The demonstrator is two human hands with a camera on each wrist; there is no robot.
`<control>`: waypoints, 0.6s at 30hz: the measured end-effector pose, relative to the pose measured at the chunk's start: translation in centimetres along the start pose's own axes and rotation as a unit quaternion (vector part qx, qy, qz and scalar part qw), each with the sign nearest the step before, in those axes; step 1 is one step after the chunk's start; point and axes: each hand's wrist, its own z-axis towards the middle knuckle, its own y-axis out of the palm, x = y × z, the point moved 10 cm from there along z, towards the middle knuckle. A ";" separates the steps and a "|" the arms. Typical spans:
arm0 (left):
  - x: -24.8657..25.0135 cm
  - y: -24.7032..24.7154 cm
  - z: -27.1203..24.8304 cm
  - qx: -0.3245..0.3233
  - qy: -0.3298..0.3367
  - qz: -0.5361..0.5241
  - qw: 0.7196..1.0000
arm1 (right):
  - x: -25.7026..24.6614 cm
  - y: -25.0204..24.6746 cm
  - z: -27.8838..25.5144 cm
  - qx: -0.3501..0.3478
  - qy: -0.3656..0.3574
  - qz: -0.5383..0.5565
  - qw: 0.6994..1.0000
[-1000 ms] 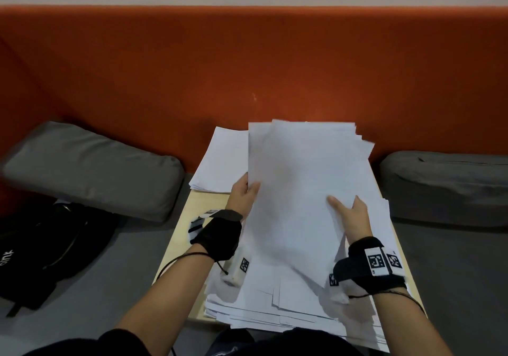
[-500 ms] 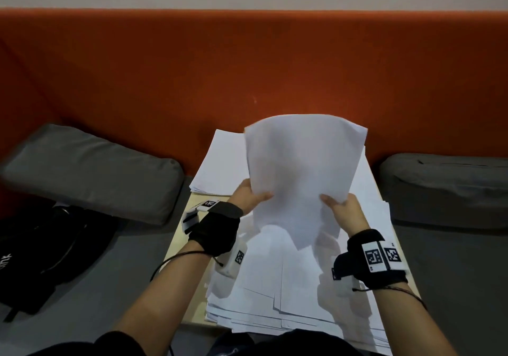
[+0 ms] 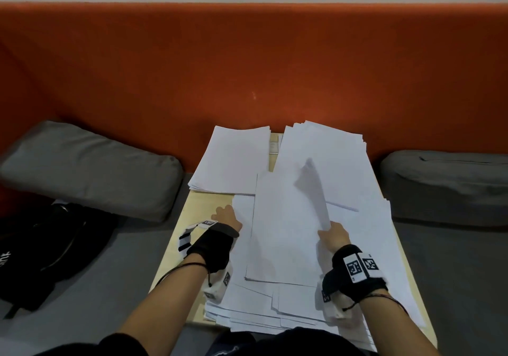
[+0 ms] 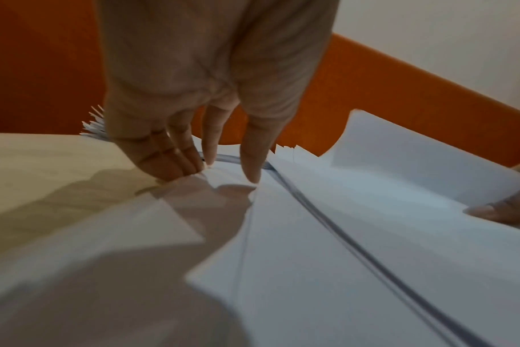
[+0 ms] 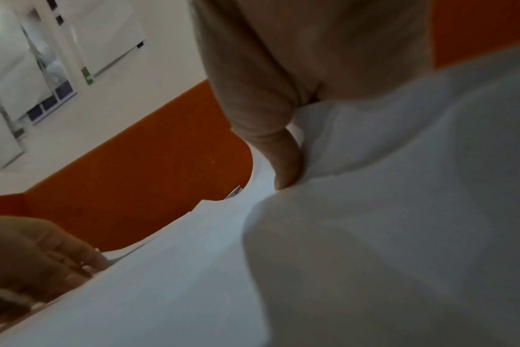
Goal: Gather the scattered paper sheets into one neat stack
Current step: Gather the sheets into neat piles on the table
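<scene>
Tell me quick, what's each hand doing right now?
Left hand: open, straight fingers touching the loose sheets at their left edge.
Right hand: pinching a lifted sheet.

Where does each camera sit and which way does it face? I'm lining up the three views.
Head: worn high, facing forward and down at the table, scattered sheets, both forearms and hands.
Left wrist: looks along the left hand, whose fingertips rest on the paper edge.
Right wrist: looks along the right hand, whose grip pinches a raised sheet.
Shared: each wrist view catches the other hand; all three show the orange backrest.
</scene>
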 end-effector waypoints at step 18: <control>-0.9 -0.9 -0.9 0.031 -0.003 -0.197 0.980 | 0.1 0.8 -0.1 -0.054 -0.004 -0.047 0.997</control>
